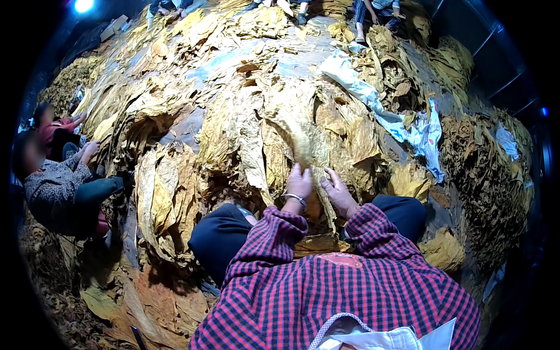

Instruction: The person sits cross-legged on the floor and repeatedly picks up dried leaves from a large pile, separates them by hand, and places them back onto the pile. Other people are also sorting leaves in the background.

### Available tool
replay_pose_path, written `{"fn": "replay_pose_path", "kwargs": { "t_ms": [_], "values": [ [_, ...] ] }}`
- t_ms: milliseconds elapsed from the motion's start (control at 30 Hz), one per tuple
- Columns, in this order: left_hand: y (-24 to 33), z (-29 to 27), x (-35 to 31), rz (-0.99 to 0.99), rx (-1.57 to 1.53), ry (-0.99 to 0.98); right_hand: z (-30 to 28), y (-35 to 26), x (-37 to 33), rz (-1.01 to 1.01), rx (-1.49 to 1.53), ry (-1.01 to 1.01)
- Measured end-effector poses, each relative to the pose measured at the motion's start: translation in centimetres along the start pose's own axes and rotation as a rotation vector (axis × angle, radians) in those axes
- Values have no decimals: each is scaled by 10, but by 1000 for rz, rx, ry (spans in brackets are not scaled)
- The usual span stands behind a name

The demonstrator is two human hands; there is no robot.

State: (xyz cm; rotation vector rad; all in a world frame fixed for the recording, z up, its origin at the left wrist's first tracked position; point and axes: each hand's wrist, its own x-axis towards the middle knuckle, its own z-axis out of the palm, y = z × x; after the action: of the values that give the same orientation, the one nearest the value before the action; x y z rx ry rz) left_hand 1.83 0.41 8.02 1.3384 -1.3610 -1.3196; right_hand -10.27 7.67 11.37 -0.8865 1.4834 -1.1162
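Note:
In front of my crossed legs, my left hand (299,184), with a bracelet at its wrist, is closed at the lower end of a dried yellow-brown tobacco leaf (298,143). That leaf is smeared by motion and reaches away from me over the pile. Just to the right, my right hand (339,193) has its thumb and fingers apart, close to a narrow hanging leaf strip (328,210); I see nothing held in it. Around both hands lie large wrinkled dried leaves (251,146), layered in a broad heap.
Leaf bundles (166,198) stand left of my knee. A pale blue-white plastic sheet (408,131) crosses the heap at right, near darker leaf stacks (475,169). Two people sit at left, the nearer in a patterned top (49,184). Other people's legs (361,23) show at the far edge.

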Motion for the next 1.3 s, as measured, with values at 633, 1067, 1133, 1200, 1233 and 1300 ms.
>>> {"fn": "replay_pose_path", "kwargs": {
  "t_ms": [633, 1067, 1133, 1200, 1233, 1300],
  "values": [
    [-72, 3, 29, -737, -426, -85, -87, -130, 21, -51, 838, 73],
    [-79, 67, 48, -246, 413, 18, -137, -108, 73, -40, 839, 308],
    [-57, 64, 56, 16, 383, 123, -141, -111, 76, -27, 824, 331],
    [-27, 56, 63, 108, 467, 174, -144, -114, 77, -48, 817, 326],
    [-12, 50, 69, 183, 448, 167, -145, -115, 78, -59, 813, 320],
    [17, 38, 77, 222, 561, 189, -145, -118, 79, -70, 832, 304]
  ]
}}
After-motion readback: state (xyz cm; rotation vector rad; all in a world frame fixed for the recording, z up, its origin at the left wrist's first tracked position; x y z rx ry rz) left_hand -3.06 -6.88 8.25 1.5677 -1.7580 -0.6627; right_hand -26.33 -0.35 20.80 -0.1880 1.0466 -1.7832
